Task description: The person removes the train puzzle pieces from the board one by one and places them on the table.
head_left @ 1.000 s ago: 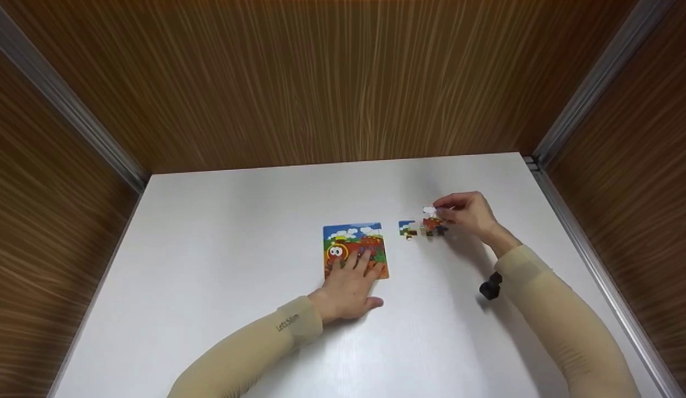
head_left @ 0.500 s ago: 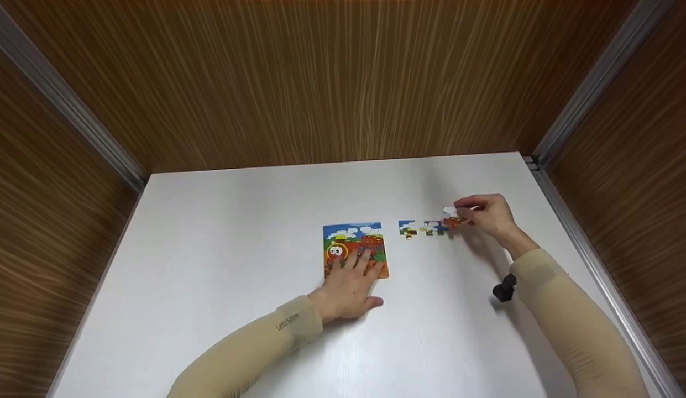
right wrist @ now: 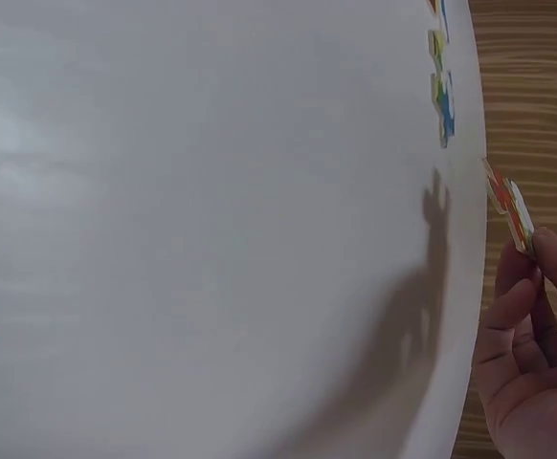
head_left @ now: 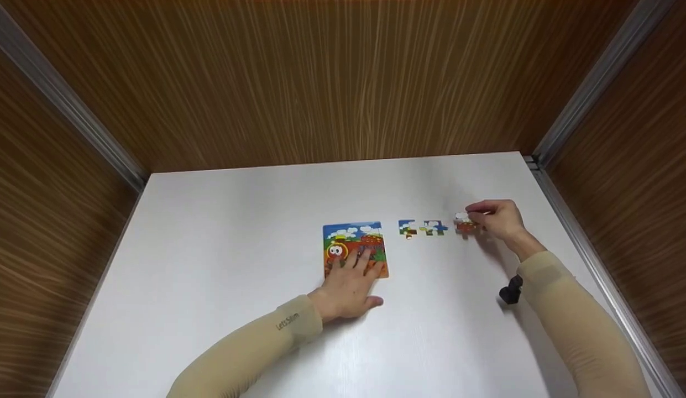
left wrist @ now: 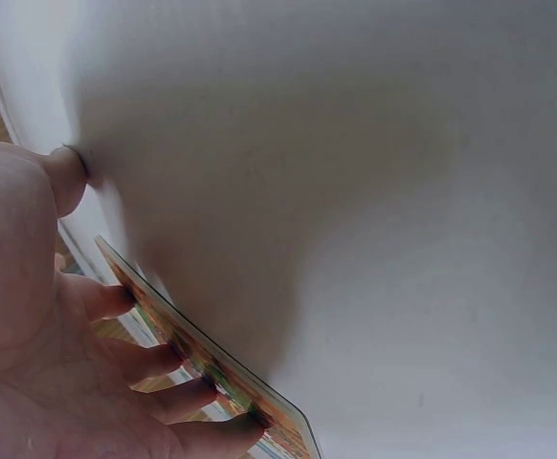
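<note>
My left hand [head_left: 347, 290] lies with spread, straight fingers on a colourful cartoon puzzle board [head_left: 351, 232], covering its lower part. In the left wrist view the fingertips touch the board [left wrist: 231, 368] near its edge, and the thumb rests on the table. To the right, my right hand [head_left: 498, 221] pinches a jigsaw piece [head_left: 464, 223] with white cloud and red print between thumb and fingers. The right wrist view shows this jigsaw piece [right wrist: 510, 206] above the table, its shadow below. Left of it lie two separate jigsaw pieces, one with a blue corner [head_left: 407, 226] and one with clouds [head_left: 433, 227].
A white table [head_left: 221, 237] extends around the hands. Wood-patterned panels [head_left: 331, 83] enclose it at the back and sides, with metal strips [head_left: 602, 83] at the corners. A black wrist device [head_left: 511, 291] hangs beneath the right sleeve.
My right hand has moved right with the pinched jigsaw piece, away from the two lying pieces, uncovering the cloud one. The left hand stays still on the puzzle board.
</note>
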`<action>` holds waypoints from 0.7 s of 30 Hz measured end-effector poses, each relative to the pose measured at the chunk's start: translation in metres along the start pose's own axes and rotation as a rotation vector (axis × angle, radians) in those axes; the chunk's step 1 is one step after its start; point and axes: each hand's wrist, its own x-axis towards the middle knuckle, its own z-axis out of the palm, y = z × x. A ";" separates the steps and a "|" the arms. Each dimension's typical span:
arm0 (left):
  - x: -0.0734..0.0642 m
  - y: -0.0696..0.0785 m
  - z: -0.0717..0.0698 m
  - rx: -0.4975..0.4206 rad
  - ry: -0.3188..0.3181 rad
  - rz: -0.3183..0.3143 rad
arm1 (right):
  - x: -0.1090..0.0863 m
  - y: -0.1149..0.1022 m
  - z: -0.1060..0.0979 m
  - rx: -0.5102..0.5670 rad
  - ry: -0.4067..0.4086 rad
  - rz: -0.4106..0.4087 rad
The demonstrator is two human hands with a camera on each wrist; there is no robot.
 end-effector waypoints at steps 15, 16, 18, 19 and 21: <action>0.001 0.000 0.001 0.005 -0.006 -0.006 | 0.006 0.010 0.005 -0.023 -0.030 0.063; 0.001 0.000 0.000 0.005 -0.007 -0.005 | 0.007 0.010 0.005 -0.027 -0.029 0.062; 0.001 0.000 0.000 0.010 -0.005 -0.005 | 0.009 0.010 0.005 -0.034 -0.030 0.062; 0.001 0.000 0.000 0.012 -0.004 -0.004 | 0.009 0.010 0.006 -0.038 -0.029 0.062; 0.001 0.000 -0.001 0.015 -0.004 -0.004 | 0.010 0.010 0.006 -0.043 -0.031 0.066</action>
